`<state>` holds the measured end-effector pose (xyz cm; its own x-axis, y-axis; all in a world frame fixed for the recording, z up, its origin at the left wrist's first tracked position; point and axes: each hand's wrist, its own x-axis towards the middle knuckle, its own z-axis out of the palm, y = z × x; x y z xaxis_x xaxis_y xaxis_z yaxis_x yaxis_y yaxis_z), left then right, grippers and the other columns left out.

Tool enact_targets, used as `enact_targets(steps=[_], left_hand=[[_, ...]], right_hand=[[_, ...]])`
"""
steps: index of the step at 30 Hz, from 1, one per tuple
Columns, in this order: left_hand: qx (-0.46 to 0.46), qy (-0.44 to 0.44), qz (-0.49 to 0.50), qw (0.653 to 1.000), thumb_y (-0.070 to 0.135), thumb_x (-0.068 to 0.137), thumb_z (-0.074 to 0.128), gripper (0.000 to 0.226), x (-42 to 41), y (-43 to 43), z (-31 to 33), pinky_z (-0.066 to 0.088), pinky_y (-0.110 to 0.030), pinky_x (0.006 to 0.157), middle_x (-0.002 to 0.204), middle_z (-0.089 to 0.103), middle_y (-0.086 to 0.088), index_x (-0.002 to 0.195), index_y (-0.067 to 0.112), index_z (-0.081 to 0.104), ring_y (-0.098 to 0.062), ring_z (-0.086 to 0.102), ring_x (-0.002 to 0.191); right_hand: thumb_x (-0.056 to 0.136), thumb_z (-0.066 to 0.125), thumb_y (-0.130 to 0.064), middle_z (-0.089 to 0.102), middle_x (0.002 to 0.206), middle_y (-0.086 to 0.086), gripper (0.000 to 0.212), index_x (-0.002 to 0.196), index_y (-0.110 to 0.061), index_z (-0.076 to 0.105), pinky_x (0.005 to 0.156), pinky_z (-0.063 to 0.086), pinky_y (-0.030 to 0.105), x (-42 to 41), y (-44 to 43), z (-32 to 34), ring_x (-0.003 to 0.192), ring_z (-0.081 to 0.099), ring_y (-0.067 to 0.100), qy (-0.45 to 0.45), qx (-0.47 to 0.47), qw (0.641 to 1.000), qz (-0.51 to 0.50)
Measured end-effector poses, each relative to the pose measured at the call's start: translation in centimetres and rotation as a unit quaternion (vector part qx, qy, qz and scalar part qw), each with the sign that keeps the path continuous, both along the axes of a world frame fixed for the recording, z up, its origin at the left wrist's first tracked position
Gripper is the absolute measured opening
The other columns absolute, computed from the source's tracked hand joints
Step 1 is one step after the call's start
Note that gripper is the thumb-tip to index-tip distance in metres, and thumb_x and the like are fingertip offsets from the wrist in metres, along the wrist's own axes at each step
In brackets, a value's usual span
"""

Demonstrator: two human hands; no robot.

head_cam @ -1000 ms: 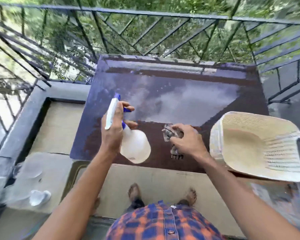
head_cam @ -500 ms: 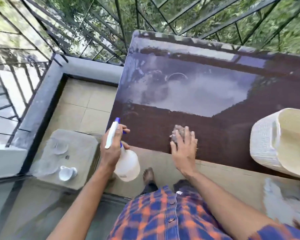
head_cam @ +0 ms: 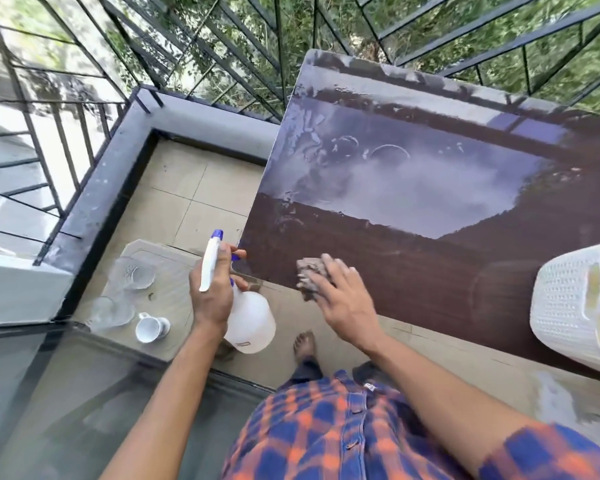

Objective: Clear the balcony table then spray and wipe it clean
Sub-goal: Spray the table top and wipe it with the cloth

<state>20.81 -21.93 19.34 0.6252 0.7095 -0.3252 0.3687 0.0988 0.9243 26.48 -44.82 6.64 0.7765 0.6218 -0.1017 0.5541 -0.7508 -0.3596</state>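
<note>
At the near-left corner of the dark brown balcony table (head_cam: pixel 413 268), toward seven o'clock of its top, the right hand (head_cam: pixel 343 299) lies flat with fingers spread and pressed down on a crumpled grey cloth (head_cam: pixel 310 271), which sits right at the near edge and partly overhangs it. The left hand (head_cam: pixel 210 296) is wrapped tight round the neck of a white spray bottle (head_cam: pixel 248 322), blue nozzle pointing to twelve o'clock, held off the table at about nine o'clock from the cloth. Pale ring marks (head_cam: pixel 388 152) and smears show at twelve o'clock from the cloth, out in the glossy middle of the top. A white woven basket (head_cam: pixel 561 303) rests on the table at three o'clock, and a white cup (head_cam: pixel 151 327) with clear glass bowls (head_cam: pixel 132 273) sits on a low slab down at nine o'clock, off the table. The wiping looks barely begun, so I would keep the palm flat and the pressure even, work in overlapping strokes from the near edge toward the rings, and refold the cloth once it drags dirt. The basket probably needs lifting for the patch beneath it, and the bottle is best kept clear of the cup and bowls below
</note>
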Motion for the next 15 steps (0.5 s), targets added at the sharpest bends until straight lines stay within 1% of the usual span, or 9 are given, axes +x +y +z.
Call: enact_targets(steps=[3,5,7,10,12,13,15], left_hand=[[-0.007,-0.001,-0.007,1.000,0.036,0.104,0.050,0.035,0.2,0.1,-0.4,0.048,-0.024,0.050,0.094,0.074,-0.003,0.101,0.005,0.068,-0.013,0.052,0.041],[-0.011,-0.003,-0.016,1.000,0.035,0.104,0.050,0.036,0.3,0.1,-0.7,0.047,-0.023,0.049,0.096,0.074,-0.009,0.102,0.003,0.067,-0.013,0.051,0.042],[-0.014,-0.004,-0.023,1.000,0.034,0.104,0.050,0.036,0.4,0.2,-0.9,0.047,-0.023,0.048,0.098,0.073,-0.012,0.102,0.002,0.067,-0.013,0.051,0.042],[-0.018,-0.003,-0.025,1.000,0.035,0.104,0.051,0.039,0.5,0.4,-1.0,0.047,-0.021,0.048,0.097,0.073,-0.012,0.104,-0.001,0.066,-0.013,0.050,0.041],[-0.017,-0.004,-0.023,1.000,0.035,0.104,0.051,0.038,0.4,0.5,-1.0,0.047,-0.021,0.048,0.096,0.073,-0.011,0.104,0.000,0.066,-0.012,0.050,0.040],[-0.016,-0.006,-0.021,1.000,0.034,0.104,0.051,0.037,0.3,0.6,-1.0,0.047,-0.021,0.048,0.096,0.073,-0.011,0.104,0.001,0.066,-0.012,0.050,0.040],[-0.015,-0.007,-0.019,1.000,0.034,0.104,0.051,0.035,0.2,0.8,-1.1,0.047,-0.021,0.048,0.096,0.072,-0.011,0.102,0.003,0.067,-0.012,0.050,0.041]], right_hand=[[0.097,0.047,-0.040,0.035,0.160,0.009,0.046,0.142,-0.033,0.053,0.116,0.031,0.054,-0.4,-8.3,-0.2,0.142,0.038,0.036,-0.004,-0.014,0.988,-0.151],[0.099,0.051,-0.034,0.031,0.160,0.013,0.045,0.143,-0.027,0.052,0.116,0.029,0.057,0.0,-12.1,-0.2,0.143,0.034,0.038,0.002,-0.028,0.964,-0.265],[0.099,0.056,-0.025,0.027,0.160,0.018,0.045,0.143,-0.021,0.048,0.118,0.027,0.058,1.2,-13.4,-0.3,0.145,0.029,0.042,0.005,-0.032,0.941,-0.337],[0.097,0.059,-0.021,0.029,0.158,0.023,0.046,0.141,-0.014,0.048,0.119,0.025,0.057,3.3,-11.1,-0.9,0.144,0.027,0.047,-0.003,-0.016,0.921,-0.389],[0.097,0.056,-0.025,0.032,0.156,0.026,0.046,0.141,-0.012,0.049,0.120,0.024,0.056,4.5,-8.0,-1.0,0.141,0.030,0.049,-0.006,-0.013,0.913,-0.408],[0.097,0.053,-0.029,0.033,0.155,0.027,0.047,0.141,-0.012,0.050,0.121,0.023,0.055,5.0,-6.1,-0.9,0.140,0.031,0.050,-0.004,-0.015,0.916,-0.401],[0.100,0.042,-0.036,0.037,0.153,0.027,0.051,0.144,-0.011,0.048,0.123,0.017,0.053,5.7,-1.9,-0.9,0.142,0.030,0.049,-0.010,-0.042,0.944,-0.328]])
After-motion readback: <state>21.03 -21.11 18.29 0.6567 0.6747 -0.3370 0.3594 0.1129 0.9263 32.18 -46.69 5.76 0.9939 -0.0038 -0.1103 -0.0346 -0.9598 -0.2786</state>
